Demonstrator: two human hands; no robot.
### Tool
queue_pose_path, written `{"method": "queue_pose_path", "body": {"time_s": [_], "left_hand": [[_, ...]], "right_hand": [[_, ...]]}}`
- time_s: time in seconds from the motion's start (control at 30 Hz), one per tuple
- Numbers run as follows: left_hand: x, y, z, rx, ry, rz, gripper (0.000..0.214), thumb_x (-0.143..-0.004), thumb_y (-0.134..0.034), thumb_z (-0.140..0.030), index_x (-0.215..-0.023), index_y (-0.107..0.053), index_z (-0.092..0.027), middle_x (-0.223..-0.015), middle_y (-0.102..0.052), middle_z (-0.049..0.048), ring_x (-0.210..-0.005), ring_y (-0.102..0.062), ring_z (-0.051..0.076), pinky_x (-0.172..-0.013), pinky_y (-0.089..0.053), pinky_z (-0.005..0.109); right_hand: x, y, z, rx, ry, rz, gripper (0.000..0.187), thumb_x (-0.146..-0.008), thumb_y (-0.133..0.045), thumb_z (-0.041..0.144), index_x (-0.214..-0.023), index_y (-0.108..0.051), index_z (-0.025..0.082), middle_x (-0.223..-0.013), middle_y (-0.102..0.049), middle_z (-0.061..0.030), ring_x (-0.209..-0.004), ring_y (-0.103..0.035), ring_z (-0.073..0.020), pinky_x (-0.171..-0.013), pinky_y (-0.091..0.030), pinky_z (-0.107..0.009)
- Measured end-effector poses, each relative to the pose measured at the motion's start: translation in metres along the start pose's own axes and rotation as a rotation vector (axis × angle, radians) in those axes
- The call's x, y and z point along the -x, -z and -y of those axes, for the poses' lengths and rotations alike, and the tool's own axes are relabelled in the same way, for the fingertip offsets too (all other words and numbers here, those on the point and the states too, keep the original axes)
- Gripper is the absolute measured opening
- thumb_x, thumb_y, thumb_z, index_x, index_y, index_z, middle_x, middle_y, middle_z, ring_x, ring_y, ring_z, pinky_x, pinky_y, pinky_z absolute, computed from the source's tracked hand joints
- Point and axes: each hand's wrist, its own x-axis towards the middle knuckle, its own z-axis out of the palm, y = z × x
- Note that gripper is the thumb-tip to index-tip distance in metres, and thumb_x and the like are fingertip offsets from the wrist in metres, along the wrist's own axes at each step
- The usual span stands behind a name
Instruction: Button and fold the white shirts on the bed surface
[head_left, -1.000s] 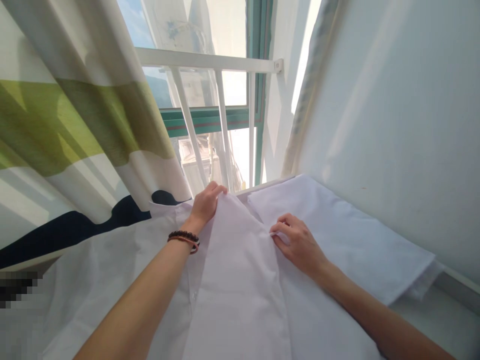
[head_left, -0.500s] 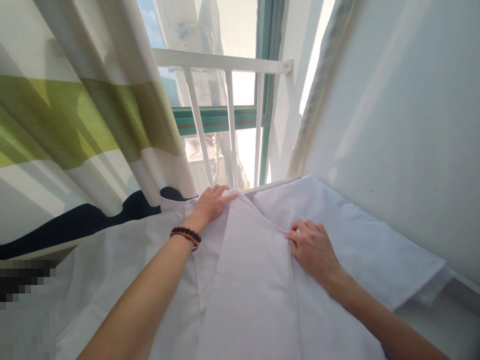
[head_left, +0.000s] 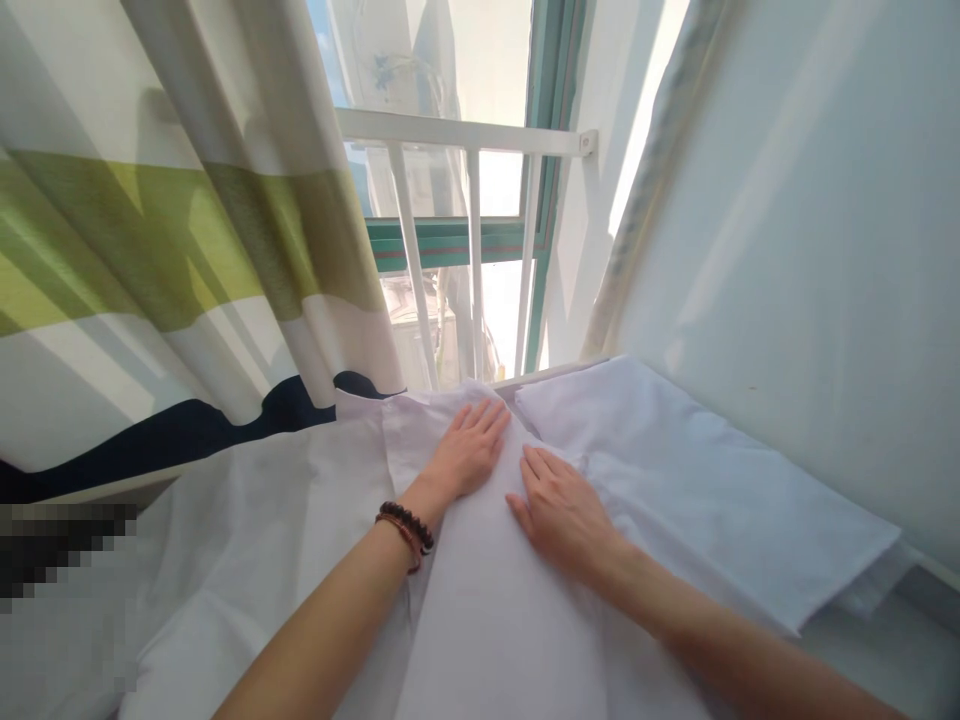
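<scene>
A white garment with a button placket, seemingly a shirt [head_left: 510, 600], lies spread out before me with one panel folded over its middle. My left hand [head_left: 471, 445] rests flat on the upper end of that folded panel, fingers extended, a beaded bracelet [head_left: 405, 525] at the wrist. Close beside it on the right, my right hand [head_left: 562, 510] lies on the same panel with its fingers stretched out and the thumb apart. Neither hand grips the cloth. A wide section of the white cloth [head_left: 697, 480] spreads out to the right, toward the wall.
A white railing [head_left: 465, 132] stands in front of a green-framed window [head_left: 551, 90] beyond the cloth. A striped curtain [head_left: 187, 230] hangs at the left, and a white wall [head_left: 825, 250] rises at the right.
My right hand has let go of the panel's right edge and moved left onto the panel. My left hand has shifted right and flattened on the cloth. The view has turned slightly left.
</scene>
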Motion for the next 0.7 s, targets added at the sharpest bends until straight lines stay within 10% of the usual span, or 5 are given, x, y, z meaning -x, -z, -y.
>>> {"method": "queue_pose_path", "body": {"time_s": [0.2, 0.5, 0.7], "left_hand": [[-0.001, -0.008, 0.019, -0.021, 0.054, 0.016, 0.055, -0.100, -0.031, -0.040, -0.150, -0.035, -0.017, -0.156, -0.034, 0.0081, -0.146, -0.026, 0.022, -0.122, -0.012, 0.045], [0.000, -0.005, 0.014, -0.003, 0.052, 0.063, 0.051, -0.100, -0.031, -0.037, -0.145, -0.043, -0.015, -0.152, -0.042, 0.0108, -0.143, -0.033, 0.024, -0.120, -0.018, 0.047], [0.065, 0.023, 0.021, 0.031, 0.068, 0.106, 0.049, -0.101, -0.031, -0.042, -0.144, -0.046, -0.023, -0.155, -0.038, 0.0093, -0.143, -0.033, 0.027, -0.116, -0.029, 0.048]], "right_hand": [[0.024, -0.031, -0.020, -0.070, -0.049, 0.088, 0.069, -0.099, -0.032, 0.048, -0.150, -0.033, 0.002, -0.157, -0.026, -0.0188, -0.146, -0.024, -0.0296, -0.118, -0.025, -0.048], [0.034, -0.034, -0.021, -0.066, -0.015, 0.068, 0.073, -0.097, -0.033, 0.055, -0.150, -0.034, 0.005, -0.157, -0.024, -0.0185, -0.147, -0.021, -0.0293, -0.119, -0.022, -0.048], [0.037, -0.044, -0.023, -0.033, 0.007, 0.028, 0.073, -0.097, -0.030, 0.056, -0.148, -0.037, 0.004, -0.156, -0.028, -0.0191, -0.146, -0.024, -0.0294, -0.118, -0.023, -0.048]]}}
